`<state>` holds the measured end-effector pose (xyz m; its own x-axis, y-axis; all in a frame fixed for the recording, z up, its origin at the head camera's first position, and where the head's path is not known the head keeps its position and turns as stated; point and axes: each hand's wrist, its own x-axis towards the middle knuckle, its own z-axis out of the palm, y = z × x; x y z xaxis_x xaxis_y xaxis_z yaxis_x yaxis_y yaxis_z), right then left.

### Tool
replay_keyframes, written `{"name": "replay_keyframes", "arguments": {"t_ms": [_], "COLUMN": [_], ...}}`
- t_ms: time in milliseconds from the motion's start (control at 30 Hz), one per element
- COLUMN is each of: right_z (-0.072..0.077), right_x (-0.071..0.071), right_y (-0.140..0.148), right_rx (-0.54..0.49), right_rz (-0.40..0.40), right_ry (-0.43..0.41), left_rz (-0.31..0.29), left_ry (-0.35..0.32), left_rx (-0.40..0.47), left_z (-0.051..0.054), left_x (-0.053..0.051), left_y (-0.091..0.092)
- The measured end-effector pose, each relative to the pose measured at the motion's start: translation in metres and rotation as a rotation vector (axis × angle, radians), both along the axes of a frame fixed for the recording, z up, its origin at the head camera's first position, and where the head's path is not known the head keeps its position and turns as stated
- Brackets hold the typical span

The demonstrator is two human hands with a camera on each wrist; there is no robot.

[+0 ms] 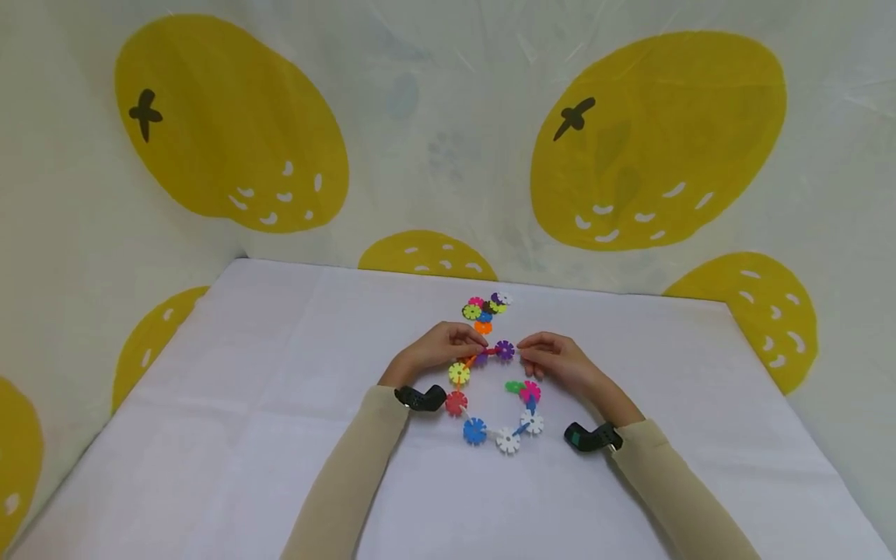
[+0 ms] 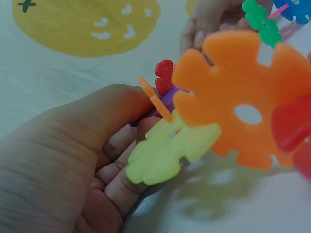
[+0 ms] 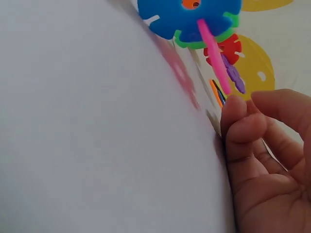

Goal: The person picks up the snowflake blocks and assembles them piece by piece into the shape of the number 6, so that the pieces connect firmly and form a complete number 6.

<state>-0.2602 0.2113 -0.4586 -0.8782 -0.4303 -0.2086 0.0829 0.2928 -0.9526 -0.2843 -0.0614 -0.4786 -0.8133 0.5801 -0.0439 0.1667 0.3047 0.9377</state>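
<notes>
A chain of slotted snowflake discs curves in an open ring on the white table. My left hand (image 1: 442,346) pinches a purple snowflake disc (image 2: 168,101) between thumb and fingers, at the upper left of the ring. Beside it, a red disc (image 2: 164,75) links to another purple disc (image 1: 505,350) at the chain's end. Just right of that end hovers my right hand (image 1: 560,360), its fingers loosely bent and holding nothing. A pink disc (image 3: 214,56) and a blue disc (image 3: 170,17) of the chain stand near it in the right wrist view.
Behind the hands lies a small pile of loose discs, with an orange disc (image 1: 483,327) at its front. The ring's lower side holds white discs (image 1: 508,441) and a blue disc (image 1: 474,431). A fruit-printed cloth (image 1: 448,155) hangs behind the table (image 1: 280,435).
</notes>
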Motion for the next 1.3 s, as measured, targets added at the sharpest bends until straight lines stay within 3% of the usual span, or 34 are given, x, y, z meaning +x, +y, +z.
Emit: {"name": "replay_keyframes", "arguments": {"t_ms": [133, 367, 567, 667, 833, 1000, 1100, 1300], "right_z": [0.003, 0.009, 0.011, 0.009, 0.004, 0.000, -0.001, 0.000], "right_x": [0.008, 0.018, 0.017, 0.016, 0.018, 0.021, 0.022, 0.024], "right_y": [0.009, 0.024, 0.033, 0.030, 0.020, 0.010, 0.006, 0.003], "right_rx": [0.062, 0.166, 0.141, 0.121, 0.098, 0.078, 0.058, 0.008], "right_rz": [0.058, 0.230, 0.357, 0.319, 0.159, 0.021, -0.035, -0.088], "right_ry": [0.032, 0.048, 0.091, 0.094, 0.085, 0.056, 0.035, -0.017], "left_rz": [0.020, 0.022, 0.042, 0.059, 0.099, 0.128, 0.071, -0.116], "left_ry": [0.002, 0.031, 0.075, 0.093, 0.123, 0.206, 0.247, 0.355], "left_rx": [-0.009, -0.003, -0.029, -0.023, -0.024, -0.024, -0.046, -0.212], "left_z": [0.000, 0.001, 0.001, 0.002, 0.004, 0.011, 0.018, 0.033], "left_x": [-0.002, -0.001, 0.002, 0.003, 0.007, 0.010, 0.012, 0.019], "left_y": [-0.001, 0.004, 0.006, 0.007, 0.008, 0.011, 0.014, 0.026]}}
